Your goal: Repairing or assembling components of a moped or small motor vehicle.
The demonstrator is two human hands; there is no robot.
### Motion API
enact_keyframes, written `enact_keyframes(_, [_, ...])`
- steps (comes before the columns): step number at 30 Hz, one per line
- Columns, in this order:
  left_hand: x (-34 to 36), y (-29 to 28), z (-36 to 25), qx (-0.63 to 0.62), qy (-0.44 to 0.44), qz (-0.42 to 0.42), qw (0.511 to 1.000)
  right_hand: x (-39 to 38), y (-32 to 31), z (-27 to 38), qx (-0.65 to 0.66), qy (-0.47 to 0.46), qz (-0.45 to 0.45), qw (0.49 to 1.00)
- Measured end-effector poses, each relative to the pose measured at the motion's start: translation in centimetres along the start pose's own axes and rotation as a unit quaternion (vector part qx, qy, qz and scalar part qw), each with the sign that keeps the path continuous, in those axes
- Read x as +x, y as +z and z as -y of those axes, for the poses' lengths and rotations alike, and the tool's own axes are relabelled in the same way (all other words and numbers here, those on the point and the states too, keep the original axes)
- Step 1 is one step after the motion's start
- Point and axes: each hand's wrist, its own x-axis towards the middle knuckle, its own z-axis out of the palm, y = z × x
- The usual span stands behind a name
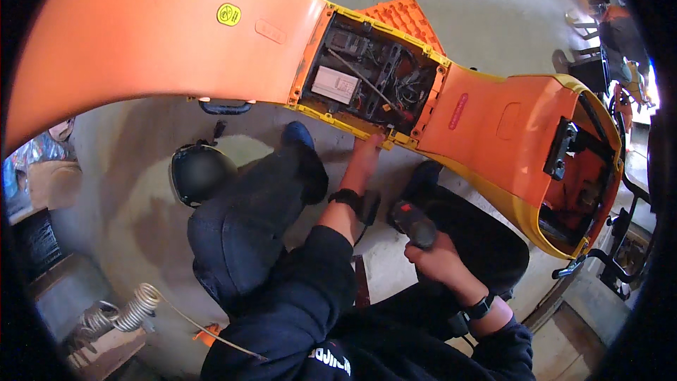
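A long orange plastic vehicle body (190, 35) lies across the far side. In its middle is an open compartment with a yellow rim (331, 121), holding wiring and a silver-grey box (335, 85). My left hand (364, 159) reaches up to the near yellow rim by its right corner; its fingers are blurred and partly hidden, so their grip is unclear. My right hand (438, 259) is closed around a dark cordless driver (415, 224), held above my right leg, apart from the vehicle body. The driver's tip is hard to make out.
Behind the compartment an orange ribbed panel (409, 20) lies on the floor. A dark rounded object (203, 173) is beside my left leg. A coiled hose (137, 308) is at lower left. The body's open right end shows a black bracket (562, 148), with a bent black bar (613, 268) nearby.
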Motion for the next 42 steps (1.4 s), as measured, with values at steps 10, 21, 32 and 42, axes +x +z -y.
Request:
enact_keyframes(10, [2.4, 5.0, 1.3, 0.131, 0.086, -0.412, 0.898, 0.0, -0.3, -1.5, -0.056, -0.002, -0.032, 0.998])
enact_keyframes(21, [4.6, -0.1, 4.1, 0.309, 0.057, -0.413, 0.854, -1.1, -1.0, -0.1, -0.058, -0.031, -0.010, 0.998])
enact_keyframes(32, [5.1, -3.3, 4.2, 0.372, 0.063, -0.382, 0.844, -0.3, -0.3, -1.9, -0.121, -0.072, -0.021, 0.990])
enact_keyframes(42, [-0.7, 7.5, -9.2, 0.646, 0.394, -0.230, 0.611, -1.6, -1.3, -1.3, -0.105, -0.090, -0.016, 0.990])
